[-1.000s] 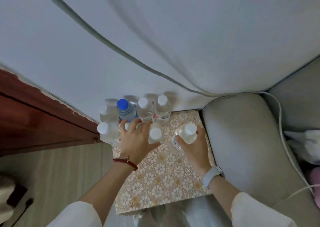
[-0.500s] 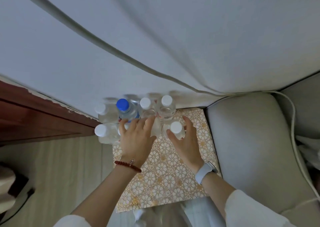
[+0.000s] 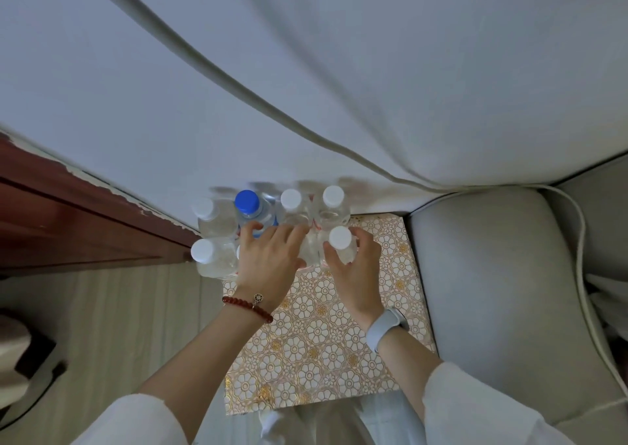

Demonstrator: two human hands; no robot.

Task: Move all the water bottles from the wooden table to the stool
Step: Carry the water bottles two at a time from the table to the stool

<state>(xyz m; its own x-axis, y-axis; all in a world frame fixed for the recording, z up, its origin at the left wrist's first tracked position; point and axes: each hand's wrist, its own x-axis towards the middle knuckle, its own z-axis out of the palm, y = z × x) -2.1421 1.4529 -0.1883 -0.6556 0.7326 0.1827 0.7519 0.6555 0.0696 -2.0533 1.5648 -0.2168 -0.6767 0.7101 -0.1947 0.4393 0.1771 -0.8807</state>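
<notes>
Head view looks straight down on a stool (image 3: 326, 359) covered with a gold floral cloth, with a cluster of water bottles crowded at its far edge against a white drape (image 3: 339, 70). The right hand (image 3: 353, 271) curls around a white-capped bottle (image 3: 341, 240) at the right front of the cluster, fingers wrapped on its body just below the cap, so it is grasping that bottle. The left hand (image 3: 272, 257) lies spread over the middle of the group, fingertips touching the blue-capped bottle (image 3: 249, 206) and the clear bottle beside it; whether it grips one or only steadies them cannot be told.

The step in hand appears to be setting the held bottle down among the others. To do it well, the person should lower it upright into the free spot directly in front of the back row, keeping it from knocking its neighbours, and let the base sit flat on the cloth before letting go. The bottles on the left (image 3: 212, 257) seem to overhang or stand near the stool's left edge, so the left hand should brace them without pushing outward. The wooden furniture (image 3: 68, 223) shows at the left, well apart from both hands.
</notes>
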